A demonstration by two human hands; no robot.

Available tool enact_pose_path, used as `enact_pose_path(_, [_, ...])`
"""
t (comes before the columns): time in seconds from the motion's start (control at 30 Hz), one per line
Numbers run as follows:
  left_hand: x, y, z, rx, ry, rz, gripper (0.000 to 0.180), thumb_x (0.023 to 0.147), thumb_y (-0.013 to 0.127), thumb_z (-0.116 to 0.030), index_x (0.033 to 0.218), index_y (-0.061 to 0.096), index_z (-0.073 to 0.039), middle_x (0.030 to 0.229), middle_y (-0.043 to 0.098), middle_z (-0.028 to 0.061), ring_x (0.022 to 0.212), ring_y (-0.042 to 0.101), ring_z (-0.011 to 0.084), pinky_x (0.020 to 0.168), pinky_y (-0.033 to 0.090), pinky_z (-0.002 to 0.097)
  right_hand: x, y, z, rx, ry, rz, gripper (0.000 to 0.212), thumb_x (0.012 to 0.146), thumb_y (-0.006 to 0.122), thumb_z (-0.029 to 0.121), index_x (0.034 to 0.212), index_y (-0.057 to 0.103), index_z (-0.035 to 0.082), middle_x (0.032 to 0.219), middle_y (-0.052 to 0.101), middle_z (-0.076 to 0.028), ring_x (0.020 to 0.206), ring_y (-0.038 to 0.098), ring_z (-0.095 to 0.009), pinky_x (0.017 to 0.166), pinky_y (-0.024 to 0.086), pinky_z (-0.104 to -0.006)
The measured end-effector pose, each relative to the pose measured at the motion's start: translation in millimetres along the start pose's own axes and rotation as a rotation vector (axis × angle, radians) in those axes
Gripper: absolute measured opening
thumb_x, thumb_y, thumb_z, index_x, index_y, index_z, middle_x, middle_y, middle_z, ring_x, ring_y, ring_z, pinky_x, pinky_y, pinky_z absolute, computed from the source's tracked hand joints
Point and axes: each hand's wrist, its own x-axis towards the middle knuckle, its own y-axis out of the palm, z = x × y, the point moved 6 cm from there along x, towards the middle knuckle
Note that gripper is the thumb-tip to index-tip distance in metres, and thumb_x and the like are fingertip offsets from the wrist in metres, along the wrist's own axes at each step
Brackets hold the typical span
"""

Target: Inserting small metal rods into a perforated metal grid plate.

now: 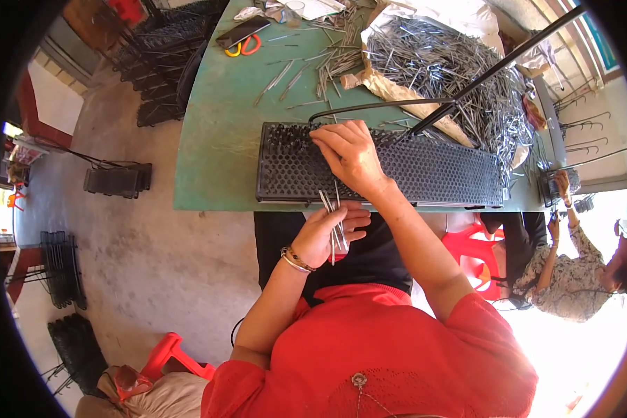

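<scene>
- Fingertips (318, 134) of the right hand (354, 159) point into the tray (439, 174); cannot tell whether they grip.
- Left hand (318, 235), loosely curled, holds metal rods (339, 235) by the tray's edge; aligning them should ease single picking.
- Rod pile (432, 59) beyond.

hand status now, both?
Left hand: partly closed, holding several thin metal rods.
Right hand: fingers bent together over the black perforated tray; whether they grip anything can't be told.
</scene>
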Motion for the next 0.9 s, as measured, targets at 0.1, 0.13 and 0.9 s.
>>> enact_pose_path(0.1, [-0.8, -2.2, -0.5, 0.005, -0.036, -0.025, 0.033, 0.097, 0.044, -0.025, 0.121, 0.049, -0.002, 0.113, 0.06, 0.0152, 0.102, 0.061, 0.0264, 0.085, 0.052, 0.0417, 2.2, -3.5, 2.1, -0.031, -0.004, -0.011, 0.019, 0.075, 0.068, 0.002, 0.093, 0.066, 0.005, 0.089, 0.065, -0.007, 0.081, 0.058, -0.026, 0.075, 0.044, -0.0348])
enact_pose_path(0.13, [-2.1, -1.6, -1.0, 0.015, -0.055, -0.04, 0.033, 0.097, 0.044, -0.026, 0.121, 0.049, -0.003, 0.112, 0.06, 0.0149, 0.1, 0.062, 0.0254, 0.082, 0.053, 0.0408, 3.0, -7.0, 2.3, -0.057, 0.006, -0.042, 0.02, 0.075, 0.068, 0.002, 0.094, 0.066, 0.005, 0.089, 0.065, -0.007, 0.082, 0.057, -0.026, 0.075, 0.044, -0.0351])
enact_pose_path(0.9, [-3.3, 13.4, -0.2, 0.199, -0.003, -0.038, 0.033, 0.096, 0.051, -0.028, 0.117, 0.053, -0.003, 0.096, 0.062, 0.0063, 0.063, 0.049, 0.0067, 0.052, 0.04, 0.0217, -56.1, -38.2, -35.2, 0.845, 0.949, 0.248, 0.02, 0.09, 0.061, 0.017, 0.095, 0.067, -0.002, 0.082, 0.068, -0.005, 0.071, 0.059, -0.007, 0.063, 0.047, -0.0209])
